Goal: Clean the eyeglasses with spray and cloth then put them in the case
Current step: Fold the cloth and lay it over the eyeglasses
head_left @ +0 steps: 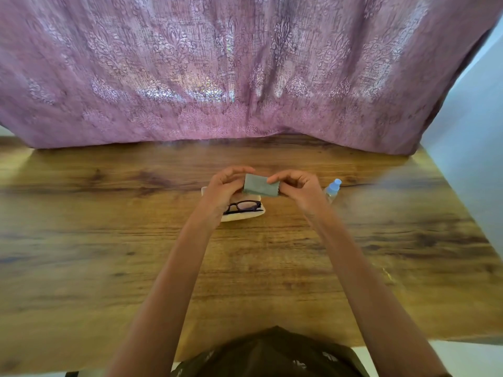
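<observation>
Both hands hold a small grey cloth (258, 185) above the table, folded into a rectangle. My left hand (224, 186) pinches its left edge and my right hand (298, 186) pinches its right edge. Below the cloth, dark-framed eyeglasses (244, 207) lie folded inside an open cream case (245, 215) on the wooden table (245, 268). My left wrist covers the case's left part. A small clear spray bottle (332, 188) with a light blue cap stands just right of my right hand.
A pink patterned curtain (245, 77) hangs along the table's far edge. A pale wall (473, 172) borders the right side. The table's near edge is at my body.
</observation>
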A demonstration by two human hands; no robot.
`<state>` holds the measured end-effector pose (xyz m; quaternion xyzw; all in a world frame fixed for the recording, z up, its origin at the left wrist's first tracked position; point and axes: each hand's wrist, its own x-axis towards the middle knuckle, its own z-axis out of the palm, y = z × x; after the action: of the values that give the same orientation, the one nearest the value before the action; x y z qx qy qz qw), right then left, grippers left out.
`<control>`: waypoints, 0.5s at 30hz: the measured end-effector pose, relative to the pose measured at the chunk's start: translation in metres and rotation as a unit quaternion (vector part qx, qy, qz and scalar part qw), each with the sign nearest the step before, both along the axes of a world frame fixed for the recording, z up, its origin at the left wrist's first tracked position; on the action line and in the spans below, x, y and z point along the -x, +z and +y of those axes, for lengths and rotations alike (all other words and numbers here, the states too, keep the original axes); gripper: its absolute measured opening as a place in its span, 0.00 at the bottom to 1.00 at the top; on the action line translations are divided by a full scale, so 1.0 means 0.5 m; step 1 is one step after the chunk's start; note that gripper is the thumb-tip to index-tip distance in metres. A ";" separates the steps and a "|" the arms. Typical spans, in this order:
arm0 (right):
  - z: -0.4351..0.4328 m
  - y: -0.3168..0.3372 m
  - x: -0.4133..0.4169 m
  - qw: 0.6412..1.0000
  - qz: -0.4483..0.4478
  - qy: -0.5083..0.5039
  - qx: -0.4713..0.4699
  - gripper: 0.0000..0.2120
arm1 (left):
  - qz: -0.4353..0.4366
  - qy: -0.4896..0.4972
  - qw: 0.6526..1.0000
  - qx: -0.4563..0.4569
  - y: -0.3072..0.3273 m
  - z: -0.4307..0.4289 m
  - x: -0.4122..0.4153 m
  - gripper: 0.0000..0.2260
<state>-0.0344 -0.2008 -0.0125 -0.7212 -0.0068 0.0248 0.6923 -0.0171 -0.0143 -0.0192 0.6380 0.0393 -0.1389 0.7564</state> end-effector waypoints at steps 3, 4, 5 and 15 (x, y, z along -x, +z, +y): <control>0.002 -0.005 -0.002 1.000 -0.011 0.005 0.025 0.10 | 0.068 0.016 0.996 0.056 -0.004 0.004 0.000 0.11; 0.001 -0.008 -0.003 0.999 -0.008 0.002 0.033 0.10 | 0.083 0.016 0.994 0.067 -0.006 0.007 0.001 0.14; 0.002 -0.010 -0.005 0.999 -0.003 0.004 0.034 0.11 | 0.086 0.014 0.994 0.068 -0.007 0.009 0.003 0.16; 0.028 -0.033 -0.024 0.943 0.236 0.046 -0.229 0.23 | 0.020 0.004 0.998 0.061 -0.016 0.031 -0.003 0.14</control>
<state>-0.0224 -0.1867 -0.0290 -0.5156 0.1183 0.2239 0.8185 -0.0154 0.0013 -0.0270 0.5880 0.0483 -0.1511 0.7932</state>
